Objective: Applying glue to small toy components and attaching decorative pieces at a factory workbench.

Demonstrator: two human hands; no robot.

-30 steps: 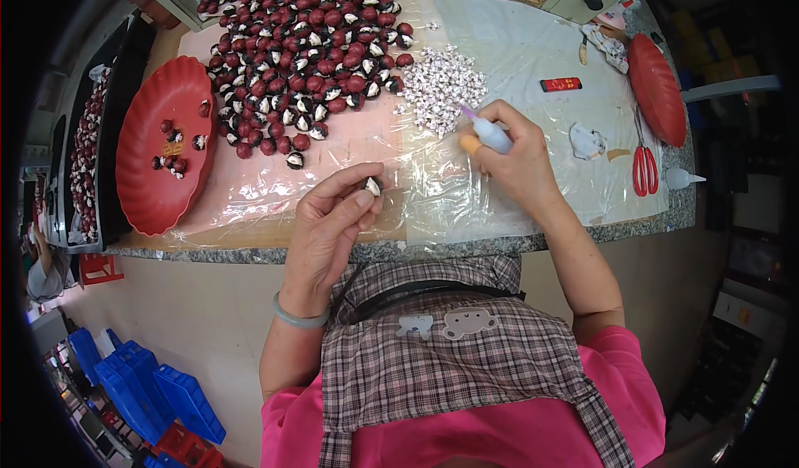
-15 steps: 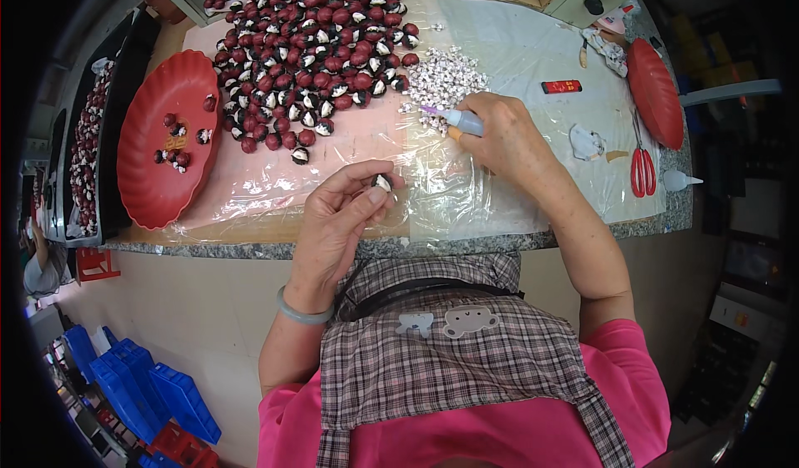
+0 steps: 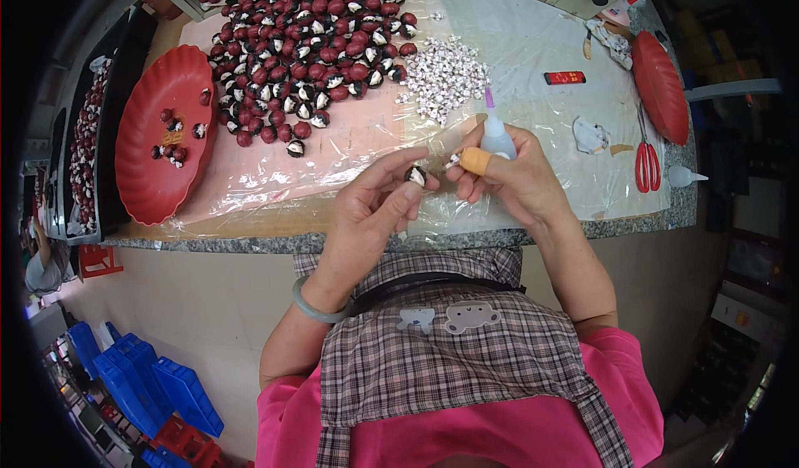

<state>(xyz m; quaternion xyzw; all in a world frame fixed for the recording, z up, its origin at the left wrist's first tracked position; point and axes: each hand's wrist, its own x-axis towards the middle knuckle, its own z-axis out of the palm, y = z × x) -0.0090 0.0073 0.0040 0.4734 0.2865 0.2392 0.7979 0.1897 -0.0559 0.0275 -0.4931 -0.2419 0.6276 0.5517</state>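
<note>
My left hand (image 3: 379, 195) is closed, pinching a small black, white and dark-red ball (image 3: 415, 175) between thumb and fingertips. Close beside it, my right hand (image 3: 520, 173) is wrapped round a squeeze bottle (image 3: 498, 140) with a purple nozzle pointing away from me. The same hand pinches a tiny white piece (image 3: 454, 160) against an orange finger cover (image 3: 475, 161) on the thumb. Just beyond lies a heap of small white pieces with dark specks (image 3: 445, 77). To its left spreads a large pile of dark-red, black and white balls (image 3: 312, 60).
A red scalloped tray (image 3: 137, 168) with several balls stands at the left, a second red tray (image 3: 662, 94) at the right. Red-handled scissors (image 3: 647, 167), a red-and-black box (image 3: 565, 78), a crumpled white scrap (image 3: 590, 135) and another bottle (image 3: 684, 176) lie at the right.
My right hand has come back from the white heap toward my left hand, now with a tiny white piece; the bottle has swung upright. My left hand has shifted slightly right with its ball.
</note>
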